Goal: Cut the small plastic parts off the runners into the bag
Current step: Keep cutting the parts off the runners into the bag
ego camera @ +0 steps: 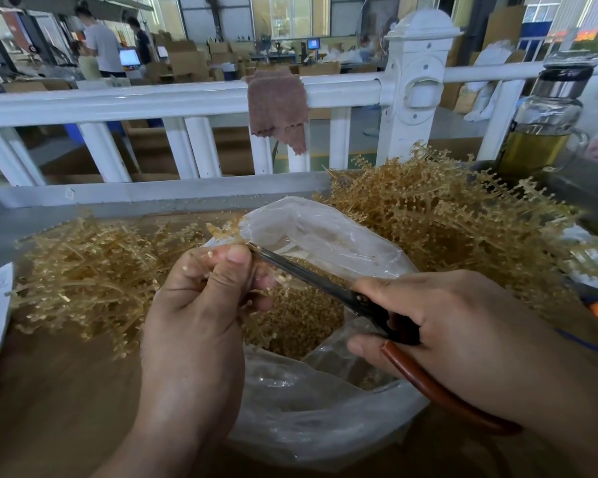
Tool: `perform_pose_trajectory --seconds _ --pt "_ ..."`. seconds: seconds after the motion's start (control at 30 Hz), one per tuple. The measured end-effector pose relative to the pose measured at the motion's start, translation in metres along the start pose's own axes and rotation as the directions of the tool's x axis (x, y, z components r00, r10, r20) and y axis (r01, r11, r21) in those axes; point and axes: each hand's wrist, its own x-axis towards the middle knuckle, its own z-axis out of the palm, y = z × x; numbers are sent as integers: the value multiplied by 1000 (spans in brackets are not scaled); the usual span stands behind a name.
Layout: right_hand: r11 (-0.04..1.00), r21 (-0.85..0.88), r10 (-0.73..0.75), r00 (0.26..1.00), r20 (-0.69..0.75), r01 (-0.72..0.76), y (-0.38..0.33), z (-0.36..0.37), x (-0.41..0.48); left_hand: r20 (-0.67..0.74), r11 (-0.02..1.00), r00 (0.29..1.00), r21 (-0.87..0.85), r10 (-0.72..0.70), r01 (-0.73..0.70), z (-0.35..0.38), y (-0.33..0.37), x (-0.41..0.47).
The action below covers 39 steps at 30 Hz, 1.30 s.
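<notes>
The left grip (201, 305) pinches a small tan runner (225, 232) between thumb and curled fingers. The runner sticks out at the fist's 12 o'clock, over the mouth of the clear plastic bag (325, 229). The right grip (446, 322) clasps red-handled scissors (308, 274), whose blade tips reach the runner from 4 o'clock. Cut parts (297, 322) lie inside the bag; a heap of uncut runners (446, 215) sits at 1 o'clock on the tabletop (66, 391).

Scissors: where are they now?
Head view, centre: the scissors are in the right hand, blades angled up-left over the open bag, tips at the runner pinched by the left hand.
</notes>
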Motion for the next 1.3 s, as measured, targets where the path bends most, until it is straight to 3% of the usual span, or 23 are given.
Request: perform_pose_trajectory --seconds 0.57,0.9,1.3 --pt "996 83 -30 999 -14 32 4 0 0 -15 993 996 77 87 -86 1 -1 -5" --pt "999 36 -38 999 12 37 4 4 0 15 992 999 -115 -41 43 3 2 -1" --pt "998 27 -58 998 -22 58 0 -1 0 -24 991 999 -130 -28 25 8 5 -2"
